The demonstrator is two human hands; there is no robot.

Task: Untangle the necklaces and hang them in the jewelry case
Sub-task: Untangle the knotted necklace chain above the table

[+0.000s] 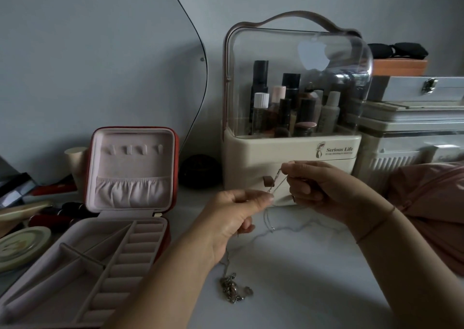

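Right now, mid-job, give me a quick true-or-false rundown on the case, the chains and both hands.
1. The jewelry case lies open with its lid upright. True.
2. A necklace hangs on the lid's hooks. False: the hooks are bare.
3. The left hand and the right hand both pinch a thin chain above the table. True.
4. All the chain is lifted off the table. False: a tangled clump lies on it below the left hand.
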